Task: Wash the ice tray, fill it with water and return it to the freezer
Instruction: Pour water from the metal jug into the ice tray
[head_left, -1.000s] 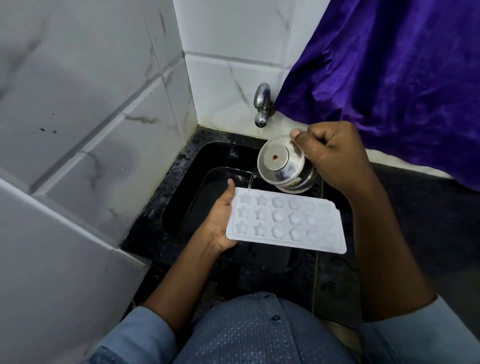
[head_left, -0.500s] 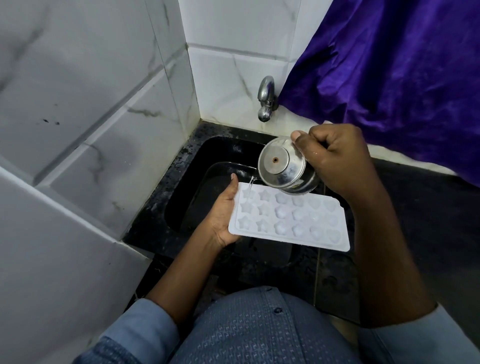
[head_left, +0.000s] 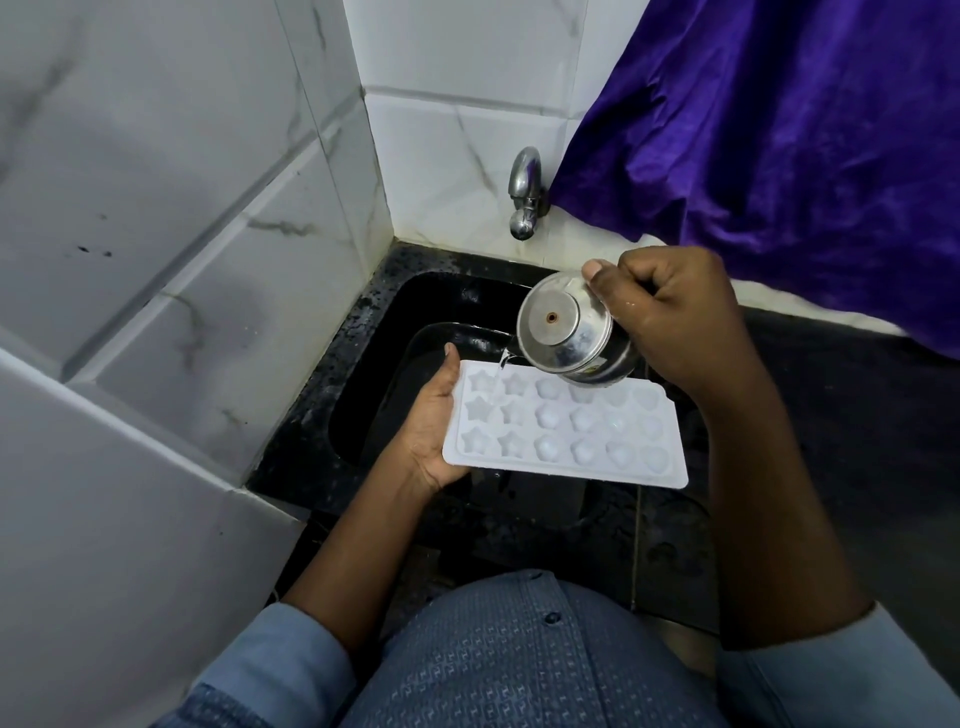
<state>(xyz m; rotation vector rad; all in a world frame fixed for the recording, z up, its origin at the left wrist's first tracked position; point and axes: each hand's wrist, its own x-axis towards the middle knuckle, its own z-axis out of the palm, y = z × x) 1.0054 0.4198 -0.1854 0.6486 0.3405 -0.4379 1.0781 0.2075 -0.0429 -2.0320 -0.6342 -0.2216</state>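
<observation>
The left hand gripped the tray by its left end; the right hand, curled round a tipped cup, poured. A level tray and a thin stream looked wisest.

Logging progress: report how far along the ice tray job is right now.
Washing seems over: the left hand holds the ice tray level above the sink. In hand: the right hand tips a steel cup, streaming water into its star-shaped cells. Left: finishing the fill, then the freezer trip.
</observation>
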